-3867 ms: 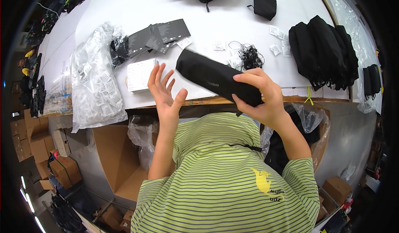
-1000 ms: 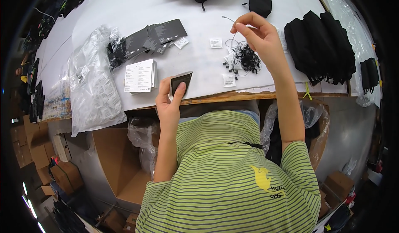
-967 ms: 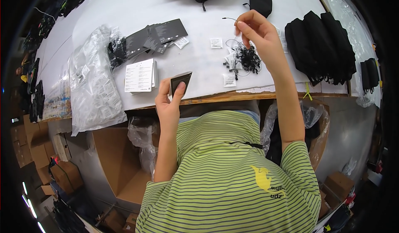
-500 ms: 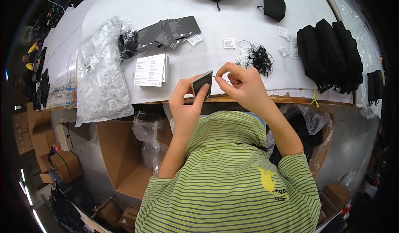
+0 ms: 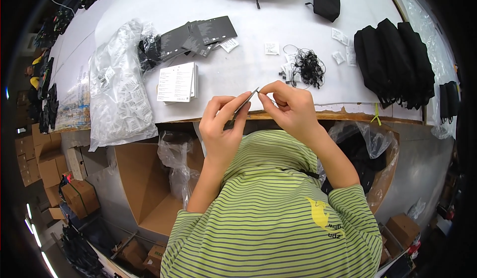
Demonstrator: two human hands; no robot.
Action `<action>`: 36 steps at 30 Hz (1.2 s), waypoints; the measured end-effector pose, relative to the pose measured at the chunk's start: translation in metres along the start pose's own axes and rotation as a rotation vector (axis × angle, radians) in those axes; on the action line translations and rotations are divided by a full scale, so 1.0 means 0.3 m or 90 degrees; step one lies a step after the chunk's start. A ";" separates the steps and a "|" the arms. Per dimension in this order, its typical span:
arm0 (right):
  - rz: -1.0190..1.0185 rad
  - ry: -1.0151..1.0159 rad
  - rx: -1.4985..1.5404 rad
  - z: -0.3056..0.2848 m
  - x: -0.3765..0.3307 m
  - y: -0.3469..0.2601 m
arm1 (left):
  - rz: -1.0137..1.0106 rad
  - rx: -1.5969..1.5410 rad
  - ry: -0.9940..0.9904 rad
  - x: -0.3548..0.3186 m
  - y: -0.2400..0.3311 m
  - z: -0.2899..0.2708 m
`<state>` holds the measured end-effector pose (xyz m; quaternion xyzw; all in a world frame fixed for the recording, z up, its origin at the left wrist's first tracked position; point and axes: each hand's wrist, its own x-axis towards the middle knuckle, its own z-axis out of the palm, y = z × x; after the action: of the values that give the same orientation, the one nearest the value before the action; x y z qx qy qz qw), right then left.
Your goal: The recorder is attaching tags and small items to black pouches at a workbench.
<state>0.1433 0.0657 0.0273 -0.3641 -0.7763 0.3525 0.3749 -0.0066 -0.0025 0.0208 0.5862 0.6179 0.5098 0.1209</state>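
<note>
My left hand point(image 5: 218, 124) grips a small black hang tag point(image 5: 243, 105) between thumb and fingers, turned almost edge-on. Thumb and forefinger of my right hand point(image 5: 294, 108) pinch the end of a thin black string at the tag's upper corner; most of that string is hidden by the fingers. Just beyond my right hand lies a tangled heap of black strings point(image 5: 310, 68) with small white labels beside it. A stack of white printed cards point(image 5: 175, 83) stands to the left, with fanned black cards point(image 5: 217, 30) behind it.
A clear plastic bag of white labels point(image 5: 124, 94) lies at the table's left. Black fabric pouches point(image 5: 392, 64) are lined up at the right, and a single black pouch point(image 5: 326, 2) lies farther back. Below the front edge is an open cardboard box point(image 5: 144, 183).
The tag has turned from showing its face to nearly edge-on. My right hand has moved slightly left, bringing the string's end up to the tag's corner.
</note>
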 end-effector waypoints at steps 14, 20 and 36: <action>0.136 0.012 0.128 -0.045 -0.049 0.020 | 0.054 -0.048 -0.112 0.008 0.006 -0.011; 0.168 -0.127 0.239 -0.084 -0.079 0.025 | -0.327 -0.465 -0.379 0.028 -0.033 -0.022; 0.422 -0.279 0.769 -0.112 -0.107 0.287 | -0.236 -0.389 -0.558 0.234 -0.135 0.234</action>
<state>0.2121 0.0903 -0.0379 -0.2306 -0.3518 0.8803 0.2194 0.0018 0.0997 -0.0106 0.5631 0.4273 0.3445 0.6179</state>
